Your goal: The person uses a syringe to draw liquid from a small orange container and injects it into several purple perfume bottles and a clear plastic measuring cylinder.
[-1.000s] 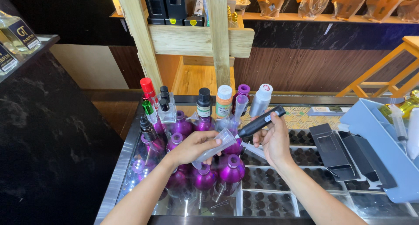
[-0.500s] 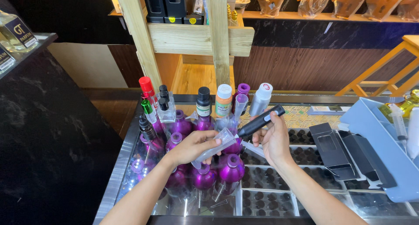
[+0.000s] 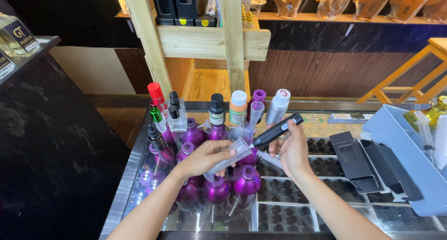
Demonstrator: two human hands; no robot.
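Observation:
My left hand [image 3: 205, 157] grips a small clear plastic measuring cylinder [image 3: 231, 154], tilted so its mouth points up and right. My right hand [image 3: 292, 147] holds a slim black spray bottle [image 3: 277, 129] at a slant, its lower end touching the cylinder's mouth. Both hands hover above a cluster of purple metal bottles [image 3: 246, 180] standing on a glass counter top [image 3: 139, 175]. Whether liquid is passing between the two is too small to tell.
Behind the hands stand several capped bottles: a red-capped one [image 3: 156, 93], a black-capped one [image 3: 217, 110], an orange one [image 3: 238, 107] and a grey one [image 3: 278, 106]. Black open boxes [image 3: 355, 162] and a blue tray [image 3: 409, 156] with syringes lie at right. Wooden posts [image 3: 233, 40] rise beyond.

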